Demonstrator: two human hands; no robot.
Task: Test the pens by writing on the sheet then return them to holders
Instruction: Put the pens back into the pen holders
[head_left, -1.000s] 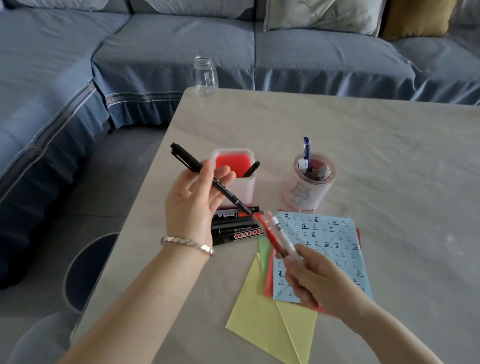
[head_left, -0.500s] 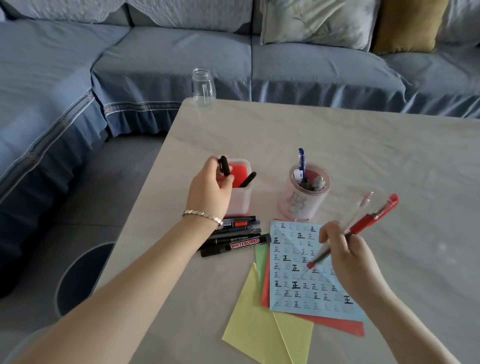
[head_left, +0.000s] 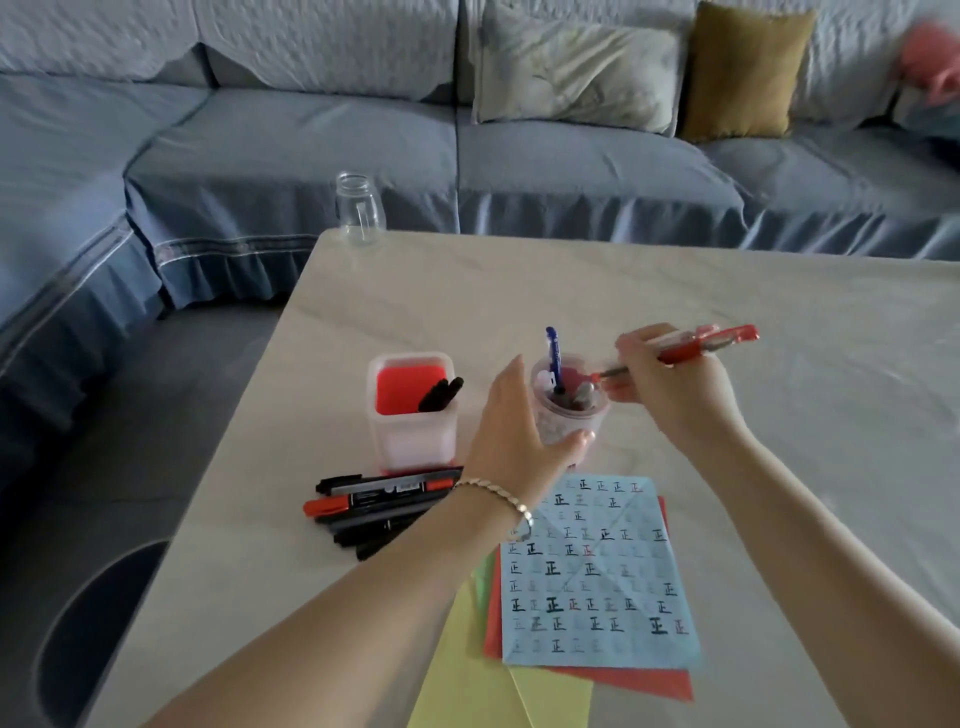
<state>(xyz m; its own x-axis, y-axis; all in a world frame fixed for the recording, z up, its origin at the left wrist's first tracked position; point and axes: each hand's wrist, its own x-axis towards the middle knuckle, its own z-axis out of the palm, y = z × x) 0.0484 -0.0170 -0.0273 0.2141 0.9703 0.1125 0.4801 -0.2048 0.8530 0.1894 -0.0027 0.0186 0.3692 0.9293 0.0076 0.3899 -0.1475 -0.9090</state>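
My right hand (head_left: 675, 389) grips a red pen (head_left: 696, 349) and a clear pen beside it, tips pointing down-left over the round clear holder (head_left: 571, 415). That holder has a blue pen (head_left: 554, 358) and other pens in it. My left hand (head_left: 511, 441) curls around the round holder's near side, thumb against its front. The square white holder (head_left: 413, 431) with a red inside stands to the left with two black pens (head_left: 440, 395) in it. The blue sheet (head_left: 597, 577) covered in written characters lies in front.
Several markers (head_left: 379, 506) lie in a pile in front of the square holder. Red, green and yellow sheets (head_left: 467, 675) stick out under the blue one. A glass jar (head_left: 359, 208) stands at the table's far left corner. A blue sofa lies beyond.
My left hand left the black pen in the square holder and moved right to the round holder. My right hand rose from the sheet and carried its two pens over that holder.
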